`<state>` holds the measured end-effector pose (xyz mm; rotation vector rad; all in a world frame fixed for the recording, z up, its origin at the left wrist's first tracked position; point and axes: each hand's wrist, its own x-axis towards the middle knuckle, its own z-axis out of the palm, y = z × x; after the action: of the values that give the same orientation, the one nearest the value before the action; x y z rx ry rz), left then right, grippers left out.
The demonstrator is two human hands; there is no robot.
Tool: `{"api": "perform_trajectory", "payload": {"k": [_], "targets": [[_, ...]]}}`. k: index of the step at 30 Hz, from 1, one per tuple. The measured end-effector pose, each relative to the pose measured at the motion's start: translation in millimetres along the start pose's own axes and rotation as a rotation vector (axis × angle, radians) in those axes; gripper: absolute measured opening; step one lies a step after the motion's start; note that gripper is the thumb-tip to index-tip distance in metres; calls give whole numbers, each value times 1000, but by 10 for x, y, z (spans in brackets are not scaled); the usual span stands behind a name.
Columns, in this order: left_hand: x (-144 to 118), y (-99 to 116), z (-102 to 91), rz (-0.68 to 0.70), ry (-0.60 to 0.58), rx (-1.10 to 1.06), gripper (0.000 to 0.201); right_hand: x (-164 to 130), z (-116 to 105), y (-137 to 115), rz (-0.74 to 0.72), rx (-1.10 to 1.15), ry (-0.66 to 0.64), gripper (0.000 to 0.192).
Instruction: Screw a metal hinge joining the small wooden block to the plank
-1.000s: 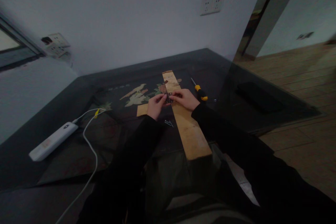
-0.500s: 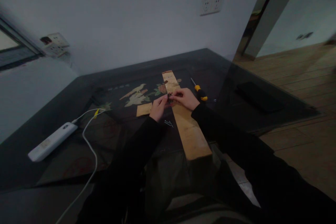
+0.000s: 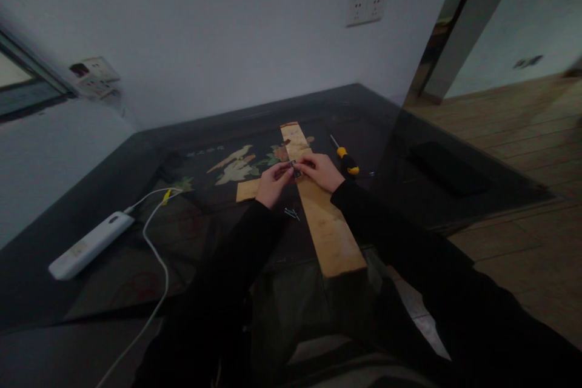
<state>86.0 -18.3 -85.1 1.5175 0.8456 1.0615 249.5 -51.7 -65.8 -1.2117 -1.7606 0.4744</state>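
Over the long wooden board [image 3: 330, 224], my left hand [image 3: 273, 185] and my right hand [image 3: 322, 171] meet fingertip to fingertip. Both pinch a small dark metal piece [image 3: 296, 171], possibly a hinge, though it is too small to be sure. My fingers cover part of it. Beside my left hand a short piece of wood [image 3: 245, 191] lies flat, partly hidden by that hand. Several loose screws [image 3: 291, 213] rest on the table left of the board. To the right of my right hand lies a yellow and black screwdriver [image 3: 345, 159].
The dark table [image 3: 204, 236] has a bird and flower picture on its top. On the left are a white power strip [image 3: 91, 245] and its cable [image 3: 164, 270]. A dark flat object [image 3: 448, 167] lies at the right. The wall stands behind the table.
The fingers of my left hand have shifted and rolled slightly, and more of the small metal piece shows between my hands. The board, screws and screwdriver have stayed in place.
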Motion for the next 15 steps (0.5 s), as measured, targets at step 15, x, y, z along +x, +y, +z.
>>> {"api": "perform_trajectory", "payload": {"k": [15], "targets": [[34,-45,-41,26,89,17,22,-8,41,13,3,-78,-58,21]]}}
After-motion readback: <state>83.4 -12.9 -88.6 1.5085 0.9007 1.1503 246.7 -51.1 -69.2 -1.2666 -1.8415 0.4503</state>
